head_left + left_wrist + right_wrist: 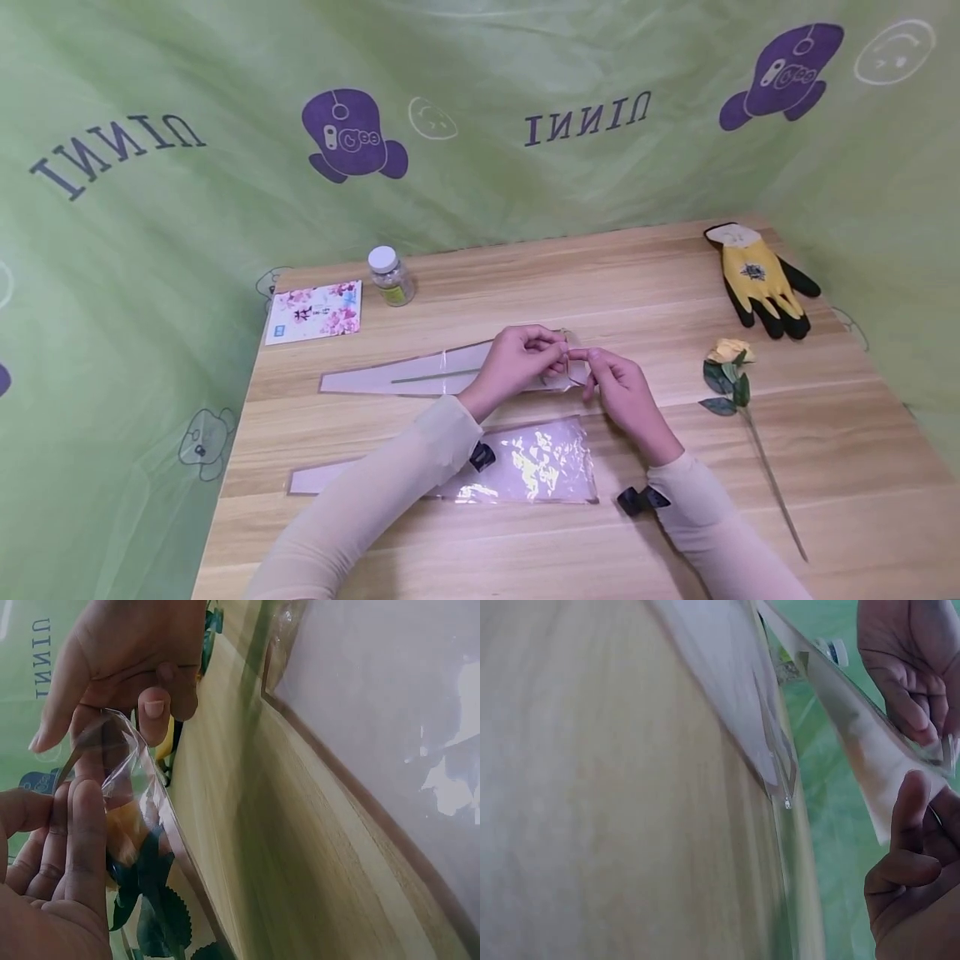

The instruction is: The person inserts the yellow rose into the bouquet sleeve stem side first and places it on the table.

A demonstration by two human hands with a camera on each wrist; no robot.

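Note:
In the head view my left hand [525, 362] pinches the edge at the wide end of a clear flower sleeve [375, 379]. Inside the sleeve lies an artificial rose; its green stem [427, 379] shows through the film. Its orange-yellow bloom [126, 834] and dark leaves [161, 911] show in the left wrist view. My right hand [626, 400] is at the same end, fingers reaching to the sleeve's film [124, 742] close to the left fingertips. Its thumb stands apart in the left wrist view. Film and fingers partly hide the exact contact.
A second sleeve [540, 462] lies nearer me, under the left forearm. At the right are a loose artificial rose [731, 350] and a yellow-black glove [757, 279]. A white-capped jar [393, 283] and a floral-printed packet [315, 312] sit at the back left of the wooden table [570, 287].

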